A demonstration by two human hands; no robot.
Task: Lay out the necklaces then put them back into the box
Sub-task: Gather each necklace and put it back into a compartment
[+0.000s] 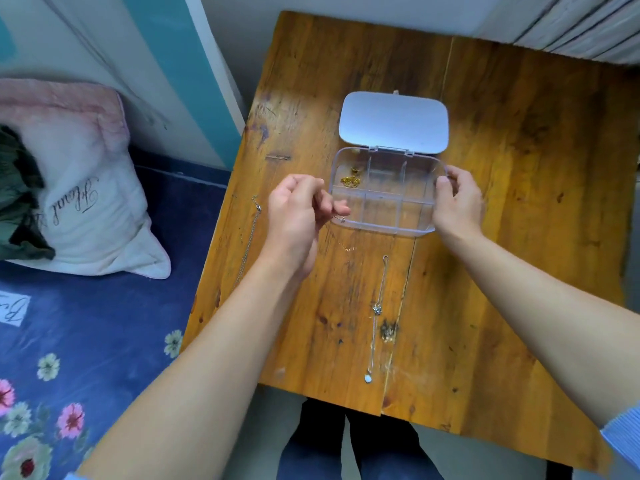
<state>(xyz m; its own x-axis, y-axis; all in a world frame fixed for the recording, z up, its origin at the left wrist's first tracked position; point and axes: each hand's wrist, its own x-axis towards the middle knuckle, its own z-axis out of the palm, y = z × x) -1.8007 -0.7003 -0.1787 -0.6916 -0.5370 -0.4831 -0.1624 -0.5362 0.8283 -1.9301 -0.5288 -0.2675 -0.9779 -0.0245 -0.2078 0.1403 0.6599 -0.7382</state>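
Wooden table: left hand pinches thin chain; right hand grips crosswise open box

- Your left hand and right hand are bare, with no rings, watch or bracelet showing
- Both your forearms are uncovered along nearly their whole length
- Your light blue ribbed sleeve is pushed up near the right elbow; a sliver of the same blue shows at the left
- You wear dark blue trousers, seen below the table edge
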